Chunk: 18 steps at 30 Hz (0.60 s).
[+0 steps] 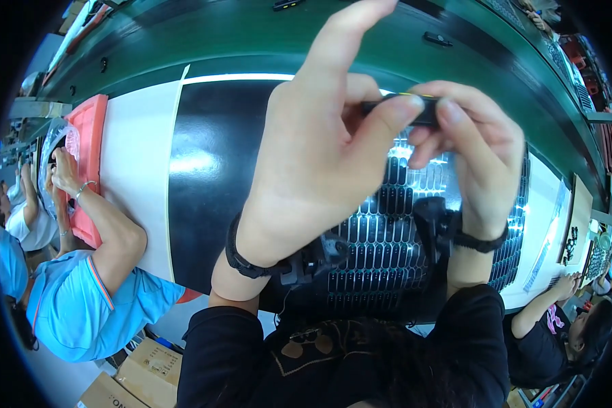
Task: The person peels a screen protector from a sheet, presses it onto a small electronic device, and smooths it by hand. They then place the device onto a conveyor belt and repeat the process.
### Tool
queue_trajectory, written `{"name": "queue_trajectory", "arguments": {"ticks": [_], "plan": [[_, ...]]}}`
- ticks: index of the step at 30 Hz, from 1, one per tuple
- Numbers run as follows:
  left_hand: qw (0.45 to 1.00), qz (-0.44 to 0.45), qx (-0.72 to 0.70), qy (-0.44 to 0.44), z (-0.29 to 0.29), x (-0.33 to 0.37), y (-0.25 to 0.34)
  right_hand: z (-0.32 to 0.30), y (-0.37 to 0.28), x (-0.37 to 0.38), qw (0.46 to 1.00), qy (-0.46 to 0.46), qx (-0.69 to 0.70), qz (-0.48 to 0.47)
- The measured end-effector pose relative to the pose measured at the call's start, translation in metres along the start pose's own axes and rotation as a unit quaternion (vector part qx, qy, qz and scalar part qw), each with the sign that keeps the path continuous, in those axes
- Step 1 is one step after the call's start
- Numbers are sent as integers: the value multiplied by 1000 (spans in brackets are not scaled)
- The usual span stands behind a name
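A small black oblong piece (427,117) with a thin yellow line along its top edge is pinched between my two hands, above the far part of the worktop. My left hand (313,149) is closed on one end, thumb flat on the piece and the index finger sticking up. At the other end my right hand (486,139) grips it between thumb and fingers. Below them lies a clear slotted tray (387,234) with rows of elongated pockets, many with dark pieces in them. My hands hide part of the tray, and the piece's exact kind does not show.
A black mat (207,197) covers the worktop left of the tray. Beyond runs a green conveyor belt (238,47) carrying small black pieces (438,39). A co-worker in blue (102,299) works at a red tray (88,136); another person (547,326) sits right. Cardboard boxes (149,367) stand lower left.
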State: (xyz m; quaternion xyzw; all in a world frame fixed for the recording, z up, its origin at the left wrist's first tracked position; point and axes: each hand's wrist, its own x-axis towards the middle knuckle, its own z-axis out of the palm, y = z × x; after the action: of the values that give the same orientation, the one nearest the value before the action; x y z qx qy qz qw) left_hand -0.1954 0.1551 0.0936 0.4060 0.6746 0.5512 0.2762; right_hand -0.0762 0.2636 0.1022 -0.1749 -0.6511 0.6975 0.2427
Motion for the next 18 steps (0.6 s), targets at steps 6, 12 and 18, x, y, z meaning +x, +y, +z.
{"name": "queue_trajectory", "arguments": {"ticks": [6,12,18], "plan": [[993,63,85,50,1,7,-4,-36,22,47,990,-119,1,69],[955,143,222,138,-12,4,-1,-89,71,119,977,-59,-202,-21],[959,176,188,121,-13,-1,6,-150,94,185,809,38,-585,36]]}}
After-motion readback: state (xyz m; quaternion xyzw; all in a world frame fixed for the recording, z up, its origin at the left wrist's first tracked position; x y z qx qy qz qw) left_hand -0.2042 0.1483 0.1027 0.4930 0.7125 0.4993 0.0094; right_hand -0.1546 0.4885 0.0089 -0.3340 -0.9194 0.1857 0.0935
